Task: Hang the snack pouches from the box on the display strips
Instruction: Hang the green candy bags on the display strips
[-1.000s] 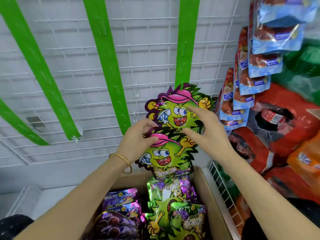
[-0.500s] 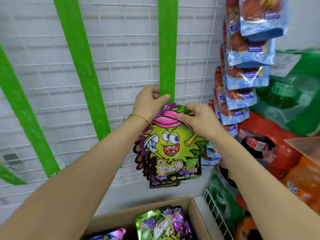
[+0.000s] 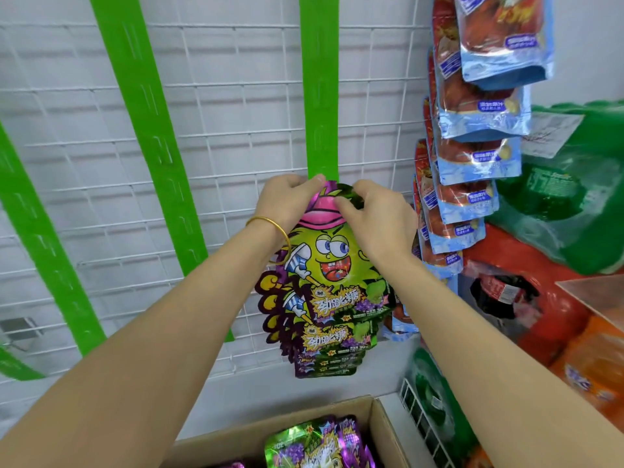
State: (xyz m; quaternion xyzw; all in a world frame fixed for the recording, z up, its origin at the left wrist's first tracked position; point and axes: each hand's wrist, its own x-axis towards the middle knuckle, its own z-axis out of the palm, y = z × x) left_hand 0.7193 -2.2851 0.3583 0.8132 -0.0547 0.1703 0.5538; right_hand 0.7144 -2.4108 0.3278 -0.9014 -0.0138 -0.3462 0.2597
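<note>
A green cartoon-face snack pouch [image 3: 332, 261] with a pink cap hangs against the middle green display strip [image 3: 320, 89], on top of several like pouches [image 3: 331, 356] stacked lower on the same strip. My left hand [image 3: 287, 201], a gold bangle on its wrist, pinches the pouch's top left edge at the strip. My right hand [image 3: 374, 214] pinches the top right edge. The pouch's hang hole is hidden by my fingers. The cardboard box [image 3: 385, 430] at the bottom holds more green and purple pouches [image 3: 314, 444].
A white wire grid panel [image 3: 236, 130] carries more green strips [image 3: 148, 130] to the left, bare of pouches. At the right hangs a column of red and blue snack bags [image 3: 479, 157]. Red, green and orange bulk packs [image 3: 557, 204] fill the right side.
Both hands lifted the pouch from near the box up to the middle strip. The view tilted upward and closed in. My fingers now pinch the pouch's top at the strip.
</note>
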